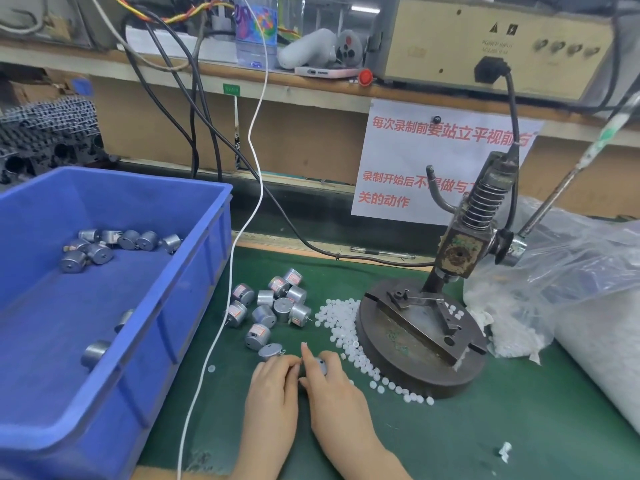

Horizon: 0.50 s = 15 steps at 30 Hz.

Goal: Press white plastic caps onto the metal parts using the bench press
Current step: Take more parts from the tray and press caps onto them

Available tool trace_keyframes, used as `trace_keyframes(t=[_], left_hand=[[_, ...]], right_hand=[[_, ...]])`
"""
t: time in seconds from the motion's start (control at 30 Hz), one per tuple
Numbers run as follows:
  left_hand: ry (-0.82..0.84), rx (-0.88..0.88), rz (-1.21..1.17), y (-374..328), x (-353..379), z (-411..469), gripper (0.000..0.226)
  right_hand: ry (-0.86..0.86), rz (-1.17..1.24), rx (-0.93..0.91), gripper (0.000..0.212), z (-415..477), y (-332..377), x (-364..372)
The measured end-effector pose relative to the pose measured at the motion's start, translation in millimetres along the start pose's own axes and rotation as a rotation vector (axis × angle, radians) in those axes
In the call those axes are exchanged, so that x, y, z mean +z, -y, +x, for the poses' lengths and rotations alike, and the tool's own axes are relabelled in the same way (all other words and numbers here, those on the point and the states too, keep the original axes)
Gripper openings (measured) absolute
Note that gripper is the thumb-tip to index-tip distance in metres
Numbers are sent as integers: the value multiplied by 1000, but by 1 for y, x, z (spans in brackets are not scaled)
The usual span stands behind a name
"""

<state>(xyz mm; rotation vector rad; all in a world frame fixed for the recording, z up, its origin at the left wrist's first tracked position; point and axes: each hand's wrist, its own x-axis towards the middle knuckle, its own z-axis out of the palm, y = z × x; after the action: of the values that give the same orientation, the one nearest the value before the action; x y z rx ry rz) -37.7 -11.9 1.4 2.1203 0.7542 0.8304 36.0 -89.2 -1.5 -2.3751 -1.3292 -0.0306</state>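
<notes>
hands: left hand [273, 388] and right hand [334, 381] pinch one metal part [320, 366] | why: likely fitting one of the white caps [341, 315] (heaped beside bench press [420, 327], handy)

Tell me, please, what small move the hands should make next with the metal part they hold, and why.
Probably the right hand should reach to the white caps just beside it and take one. It and the left hand hold one metal part between them. No cap shows on it, though fingers hide much, and nothing is loaded on the bench press.
</notes>
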Motion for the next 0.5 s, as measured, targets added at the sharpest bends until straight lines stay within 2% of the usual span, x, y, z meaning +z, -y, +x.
trace_keyframes(t=[0.1,0.2,0.27,0.33,0.43,0.5], left_hand=[[-8,13,-19,-2,-2,1,16],[-13,4,-23,-2,-2,2,15],[-18,-2,-33,-2,-2,1,14],[-20,-2,-45,-2,-3,0,13],[-25,-10,-61,-2,-2,0,13],[-23,-12,-61,-1,-2,0,13]], right_hand=[[-33,25,-4,51,1,2,-9],[-43,205,11,47,-3,-7,-2],[-174,429,16,45,-4,-7,-7],[-263,687,103,40,-4,-9,-13],[-253,1018,264,46,-2,-14,-21],[-275,1093,298,49,-3,-18,-27]])
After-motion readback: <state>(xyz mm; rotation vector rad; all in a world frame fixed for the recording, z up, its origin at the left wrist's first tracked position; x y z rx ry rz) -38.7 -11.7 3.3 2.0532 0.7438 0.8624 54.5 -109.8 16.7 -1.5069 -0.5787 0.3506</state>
